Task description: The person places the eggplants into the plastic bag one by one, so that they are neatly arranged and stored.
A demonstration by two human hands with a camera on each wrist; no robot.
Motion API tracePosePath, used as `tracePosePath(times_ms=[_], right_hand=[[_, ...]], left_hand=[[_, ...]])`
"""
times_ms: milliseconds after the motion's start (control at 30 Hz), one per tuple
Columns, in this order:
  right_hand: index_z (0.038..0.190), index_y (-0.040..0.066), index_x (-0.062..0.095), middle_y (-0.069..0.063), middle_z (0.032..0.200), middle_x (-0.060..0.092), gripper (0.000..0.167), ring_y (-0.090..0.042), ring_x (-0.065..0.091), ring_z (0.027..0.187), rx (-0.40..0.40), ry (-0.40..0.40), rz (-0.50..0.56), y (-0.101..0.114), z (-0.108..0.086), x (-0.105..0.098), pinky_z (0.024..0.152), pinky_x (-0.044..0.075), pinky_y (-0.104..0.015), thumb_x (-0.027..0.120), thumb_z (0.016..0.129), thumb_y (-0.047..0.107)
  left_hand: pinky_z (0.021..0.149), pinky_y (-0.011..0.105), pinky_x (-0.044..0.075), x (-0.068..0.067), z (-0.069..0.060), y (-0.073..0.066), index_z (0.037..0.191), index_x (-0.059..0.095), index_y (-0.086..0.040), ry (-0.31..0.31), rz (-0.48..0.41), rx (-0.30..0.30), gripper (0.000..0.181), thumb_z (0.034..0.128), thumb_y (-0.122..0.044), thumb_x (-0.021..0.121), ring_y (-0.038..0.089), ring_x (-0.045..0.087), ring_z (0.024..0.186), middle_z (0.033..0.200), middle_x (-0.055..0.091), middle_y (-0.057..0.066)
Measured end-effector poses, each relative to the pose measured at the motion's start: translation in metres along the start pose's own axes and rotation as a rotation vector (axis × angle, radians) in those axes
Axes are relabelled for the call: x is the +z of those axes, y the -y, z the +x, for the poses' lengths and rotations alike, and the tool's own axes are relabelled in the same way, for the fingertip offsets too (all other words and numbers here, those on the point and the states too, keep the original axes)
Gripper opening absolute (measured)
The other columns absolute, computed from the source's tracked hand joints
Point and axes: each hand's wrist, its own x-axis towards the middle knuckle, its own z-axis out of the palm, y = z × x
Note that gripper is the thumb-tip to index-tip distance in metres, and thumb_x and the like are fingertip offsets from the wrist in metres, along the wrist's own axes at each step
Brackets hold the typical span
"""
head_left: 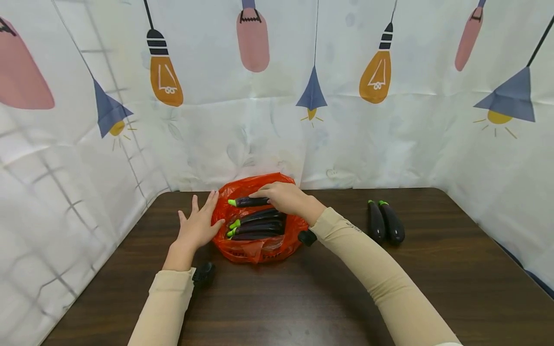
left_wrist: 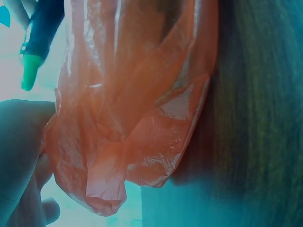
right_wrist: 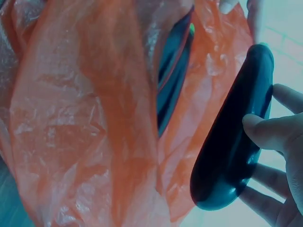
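Eggplant (head_left: 248, 202) pinched thumb-against-fingers in your right hand (head_left: 287, 197), over the mouth of the red bag (head_left: 255, 251), could slip because its skin looks glossy, and the bag could sag inward, since your left hand (head_left: 196, 228) merely rests spread-fingered at its edge.

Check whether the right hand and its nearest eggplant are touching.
Touching. The right wrist view shows the right hand gripping the eggplant, thumb against its side.
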Motion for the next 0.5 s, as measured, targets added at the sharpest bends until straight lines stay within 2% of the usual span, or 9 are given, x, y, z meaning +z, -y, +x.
tracePosePath(times_ms=[133, 200, 500], right_hand=[[0.146, 0.021, 0.060, -0.003, 0.141, 0.063, 0.051, -0.022, 0.061, 0.126, 0.003, 0.015, 0.005, -0.002, 0.006, 0.006, 0.101, 0.051, -0.034, 0.058, 0.101, -0.003], [0.146, 0.019, 0.061, -0.002, 0.141, 0.063, 0.050, -0.022, 0.060, 0.127, 0.015, 0.017, 0.017, -0.003, 0.009, 0.008, 0.106, 0.048, -0.035, 0.059, 0.101, -0.002], [0.143, 0.014, 0.062, -0.004, 0.140, 0.064, 0.044, -0.022, 0.060, 0.127, 0.059, 0.033, 0.055, -0.004, 0.018, 0.022, 0.109, 0.045, -0.033, 0.061, 0.101, 0.000]], left_hand=[[0.103, 0.083, -0.011, 0.000, 0.000, 0.001, 0.166, 0.010, -0.012, 0.003, 0.000, 0.002, 0.087, 0.1006, -0.027, 0.064, 0.049, -0.011, 0.152, 0.171, 0.007, 0.013], [0.103, 0.083, -0.010, 0.000, 0.000, 0.001, 0.166, 0.009, -0.012, 0.004, 0.001, 0.003, 0.087, 0.1006, -0.027, 0.064, 0.049, -0.011, 0.152, 0.171, 0.007, 0.013], [0.103, 0.084, -0.010, -0.001, 0.000, 0.000, 0.166, 0.011, -0.011, 0.005, 0.005, 0.006, 0.087, 0.1004, -0.028, 0.065, 0.050, -0.010, 0.152, 0.171, 0.009, 0.015]])
